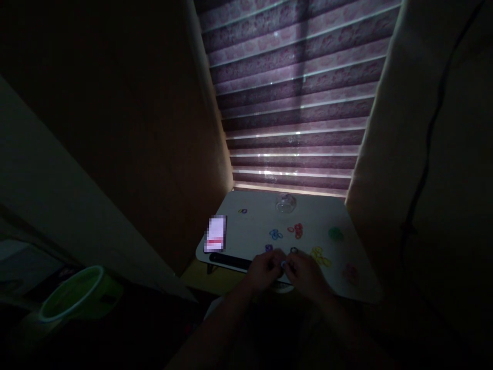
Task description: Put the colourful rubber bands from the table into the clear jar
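My left hand (pixel 265 269) and my right hand (pixel 306 272) meet at the near edge of a white board table (pixel 250 226). Between their closed fingertips is a small light-blue ring (pixel 284 264), pinched from both sides. Just beyond the hands lie purple rings (pixel 268 248) and a dark ring (pixel 294 250). Blue rings (pixel 275 235) and red rings (pixel 298 230) sit farther back. Yellow rings (pixel 319 256) are right of my right hand, with green rings (pixel 336 234) and pinkish-red rings (pixel 350 273) farther right.
A clear round container (pixel 285 203) stands at the back of the table. A phone (pixel 215 234) and a long black strip (pixel 231 261) lie at the left. Pleated blinds (pixel 292 103) hang behind. A green basin (pixel 73 295) is at lower left.
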The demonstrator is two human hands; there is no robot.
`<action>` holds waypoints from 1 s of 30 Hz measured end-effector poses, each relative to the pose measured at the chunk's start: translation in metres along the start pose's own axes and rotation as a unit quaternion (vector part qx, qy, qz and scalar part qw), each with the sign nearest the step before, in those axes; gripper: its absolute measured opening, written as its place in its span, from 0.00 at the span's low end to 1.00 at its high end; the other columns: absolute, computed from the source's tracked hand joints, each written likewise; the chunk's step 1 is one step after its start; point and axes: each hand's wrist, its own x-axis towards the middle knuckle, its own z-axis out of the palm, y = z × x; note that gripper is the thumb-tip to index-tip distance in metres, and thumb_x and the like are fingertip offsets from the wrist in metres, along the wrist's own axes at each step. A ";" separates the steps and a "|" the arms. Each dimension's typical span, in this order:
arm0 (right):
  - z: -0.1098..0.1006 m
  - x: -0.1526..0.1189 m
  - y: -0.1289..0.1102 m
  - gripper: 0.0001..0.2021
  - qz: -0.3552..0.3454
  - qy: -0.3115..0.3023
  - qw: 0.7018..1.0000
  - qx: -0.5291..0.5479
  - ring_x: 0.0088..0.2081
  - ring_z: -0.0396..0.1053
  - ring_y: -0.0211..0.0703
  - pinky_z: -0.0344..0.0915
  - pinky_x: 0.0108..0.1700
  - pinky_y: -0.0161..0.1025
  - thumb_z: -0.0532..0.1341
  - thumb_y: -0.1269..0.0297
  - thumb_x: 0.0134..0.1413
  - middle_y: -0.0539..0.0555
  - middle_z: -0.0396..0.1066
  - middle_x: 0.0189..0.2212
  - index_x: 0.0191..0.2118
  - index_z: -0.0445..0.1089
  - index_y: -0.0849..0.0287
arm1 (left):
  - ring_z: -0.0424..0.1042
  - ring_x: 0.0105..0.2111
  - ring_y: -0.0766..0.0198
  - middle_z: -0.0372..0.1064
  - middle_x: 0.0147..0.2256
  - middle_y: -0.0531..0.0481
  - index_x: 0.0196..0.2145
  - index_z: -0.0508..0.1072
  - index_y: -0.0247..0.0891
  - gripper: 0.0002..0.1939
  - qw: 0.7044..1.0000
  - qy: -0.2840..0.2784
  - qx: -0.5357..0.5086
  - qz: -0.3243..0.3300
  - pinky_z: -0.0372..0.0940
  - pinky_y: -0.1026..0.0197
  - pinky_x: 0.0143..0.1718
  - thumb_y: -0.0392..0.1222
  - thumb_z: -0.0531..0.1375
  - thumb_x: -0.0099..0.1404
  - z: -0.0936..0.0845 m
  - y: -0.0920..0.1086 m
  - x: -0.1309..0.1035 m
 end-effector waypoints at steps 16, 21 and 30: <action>0.000 -0.001 0.001 0.07 0.001 0.006 1.000 0.012 0.30 0.64 0.41 0.55 0.33 0.36 0.59 0.64 0.56 0.51 0.67 0.26 0.27 0.66 0.55 | 0.72 0.28 0.65 0.75 0.29 0.50 0.44 0.77 0.34 0.14 0.999 -0.022 -0.035 -0.001 0.66 0.64 0.32 0.44 0.62 0.63 -0.001 -0.012 -0.002; 0.000 -0.001 0.000 0.07 -0.003 0.014 1.000 0.011 0.30 0.64 0.41 0.55 0.33 0.36 0.59 0.64 0.56 0.51 0.67 0.26 0.27 0.66 0.56 | 0.71 0.29 0.65 0.76 0.30 0.50 0.42 0.78 0.36 0.12 1.000 -0.007 0.022 -0.011 0.65 0.65 0.33 0.43 0.61 0.64 0.000 -0.012 -0.002; -0.004 -0.001 -0.001 0.04 -0.009 -0.005 1.000 0.025 0.30 0.65 0.41 0.55 0.33 0.36 0.59 0.66 0.54 0.50 0.67 0.26 0.29 0.69 0.55 | 0.71 0.28 0.66 0.75 0.29 0.51 0.37 0.75 0.37 0.05 1.000 0.004 0.016 -0.016 0.64 0.67 0.31 0.39 0.59 0.64 0.003 -0.008 0.001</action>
